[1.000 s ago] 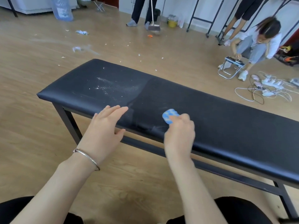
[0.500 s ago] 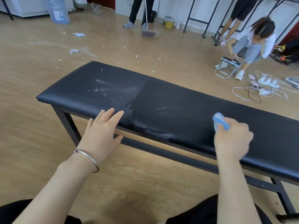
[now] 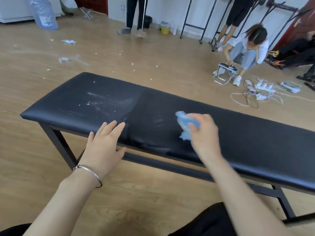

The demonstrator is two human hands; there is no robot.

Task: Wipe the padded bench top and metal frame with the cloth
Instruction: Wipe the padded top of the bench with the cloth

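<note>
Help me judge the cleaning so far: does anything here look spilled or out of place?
Yes. White powder is scattered over the left part of the bench top, away from the cloth. Scraps litter the floor behind it.

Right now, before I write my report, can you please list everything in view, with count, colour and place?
padded bench top: one, black, across the middle
metal frame: one, black, under the bench top
white dust: one patch, left part of the bench top
cloth: one, blue, on the bench top
water bottle: one, blue, far left floor
paper scraps: several, white, far left floor
folding stool: one, metal, far right floor
cables: several, white and black, right floor
people: at least three, far side
bracelet: one, silver, left wrist
left hand: flat, fingers on the bench top's near edge
right hand: grips the cloth
</note>
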